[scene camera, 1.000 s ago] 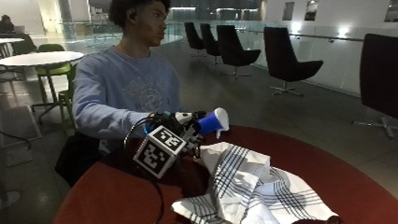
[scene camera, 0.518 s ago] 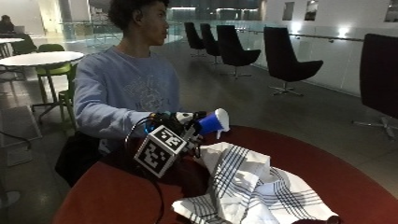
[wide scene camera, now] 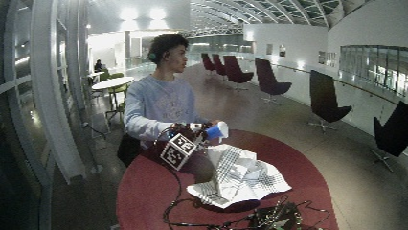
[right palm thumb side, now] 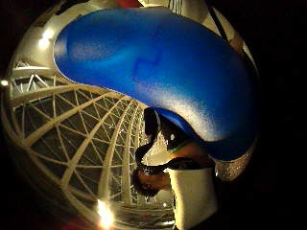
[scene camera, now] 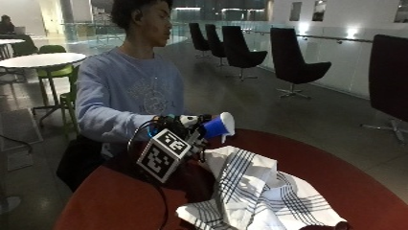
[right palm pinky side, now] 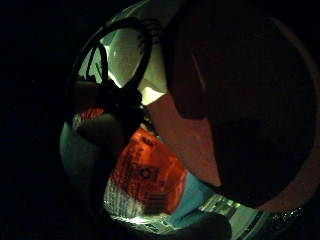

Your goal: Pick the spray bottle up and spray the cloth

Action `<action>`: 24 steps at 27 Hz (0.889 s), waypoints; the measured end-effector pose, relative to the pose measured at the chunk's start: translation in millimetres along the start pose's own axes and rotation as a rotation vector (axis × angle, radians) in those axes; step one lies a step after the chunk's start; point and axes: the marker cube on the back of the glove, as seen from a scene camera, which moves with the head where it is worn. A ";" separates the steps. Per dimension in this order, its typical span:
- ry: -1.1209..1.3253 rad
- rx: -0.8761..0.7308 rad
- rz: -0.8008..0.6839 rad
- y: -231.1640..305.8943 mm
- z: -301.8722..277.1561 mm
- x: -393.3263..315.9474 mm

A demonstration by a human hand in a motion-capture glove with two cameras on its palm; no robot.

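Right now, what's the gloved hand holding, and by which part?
The right hand holds the spray bottle up over the cloth. Its fingers wrap the bottle just behind the blue spray head; the exact finger placement is hidden.

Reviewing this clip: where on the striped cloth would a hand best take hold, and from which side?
Probably the raised fold at the top of the striped cloth, pinched from above. The cloth lies crumpled on the red table with that fold standing proud, so fingers could close on it without scraping the tabletop. The gloved right hand holds the spray bottle beside it.
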 end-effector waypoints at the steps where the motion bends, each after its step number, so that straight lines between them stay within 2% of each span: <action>1: 0.000 0.000 0.000 0.3 -0.4 -0.1; 17: -0.019 0.012 -0.033 3.2 3.6 -2.0; 20: -0.041 0.037 -0.125 6.2 12.2 -10.7; 24: -0.066 0.052 -0.346 11.6 38.5 -32.7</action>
